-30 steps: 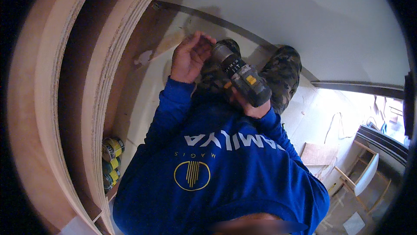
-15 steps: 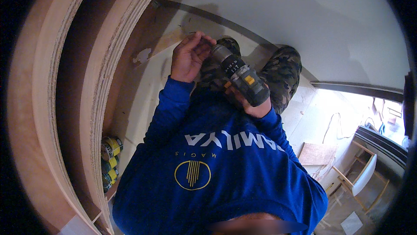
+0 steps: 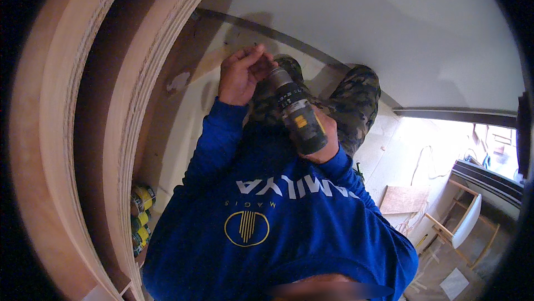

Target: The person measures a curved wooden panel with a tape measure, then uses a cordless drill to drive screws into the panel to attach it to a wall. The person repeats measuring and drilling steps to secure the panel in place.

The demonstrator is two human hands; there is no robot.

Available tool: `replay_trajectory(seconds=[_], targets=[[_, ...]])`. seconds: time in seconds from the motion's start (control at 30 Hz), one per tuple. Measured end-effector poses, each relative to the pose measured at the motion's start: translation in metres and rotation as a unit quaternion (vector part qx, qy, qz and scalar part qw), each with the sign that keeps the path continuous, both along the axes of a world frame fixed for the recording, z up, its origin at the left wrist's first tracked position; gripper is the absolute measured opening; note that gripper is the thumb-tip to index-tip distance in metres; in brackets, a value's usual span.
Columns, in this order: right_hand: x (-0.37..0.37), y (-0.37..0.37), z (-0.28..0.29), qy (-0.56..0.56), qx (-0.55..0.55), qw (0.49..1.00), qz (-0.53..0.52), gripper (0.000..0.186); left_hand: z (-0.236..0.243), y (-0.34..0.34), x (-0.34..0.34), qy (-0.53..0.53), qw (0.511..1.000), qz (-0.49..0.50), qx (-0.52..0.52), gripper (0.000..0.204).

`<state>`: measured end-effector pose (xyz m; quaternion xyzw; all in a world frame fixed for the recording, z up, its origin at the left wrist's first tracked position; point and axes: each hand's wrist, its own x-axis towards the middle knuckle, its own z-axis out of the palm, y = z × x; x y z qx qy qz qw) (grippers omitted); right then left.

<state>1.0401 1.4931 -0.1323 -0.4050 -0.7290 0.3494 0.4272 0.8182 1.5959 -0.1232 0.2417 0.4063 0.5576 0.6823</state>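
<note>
Right hand: I read this hand (image 3: 328, 139) as wrapped on the drill (image 3: 303, 122) from its right side; the handle is hidden beneath the tool's body, so I cannot log the finger placement.
Left hand: this hand (image 3: 239, 77) sits up and to the left, fingers bent and gathered toward the thumb, beside the drill's nose. Whether the fingertips touch the chuck (image 3: 277, 76), or pinch something small, I cannot tell.
Hands to each other: apart, the front half of the drill spanning the gap.
Drill, place: in front of the chest, over the lap, between my two hands in this view.
Drill, long axis: slanted, rear end low and right near the torso, nose up and left, away from the torso.
Nearer hand, by end: left at the nose, right at the rear. I judge this nose-to-left-fingers gap to be the relation that matters.
Lap: camouflage trousers (image 3: 359, 103), knees bent, beneath and beyond the drill; blue sweatshirt (image 3: 311, 228) behind it.
Left side: layered wooden panels (image 3: 158, 34) upright; yellow-and-black cylinders (image 3: 143, 200) near their lower end.
Ahead: pale wall panel (image 3: 367, 28), past the knees.
Right side, floor: flat brown board (image 3: 404, 198); beyond it, a wooden frame (image 3: 439, 226) with a pale panel.
</note>
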Motion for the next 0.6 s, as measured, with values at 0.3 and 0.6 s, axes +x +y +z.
replay_trajectory(seconds=[0.3,0.6], targets=[[0.012,0.012,0.010,-0.040,-0.029,0.999,-0.023,0.049,0.000,0.009,0.002,-0.028,0.997,-0.039,0.054,0.012],[-0.017,0.072,0.077,-0.050,0.110,0.988,-0.092,0.051,0.077,0.095,0.017,-0.018,0.977,-0.032,0.209,0.025]])
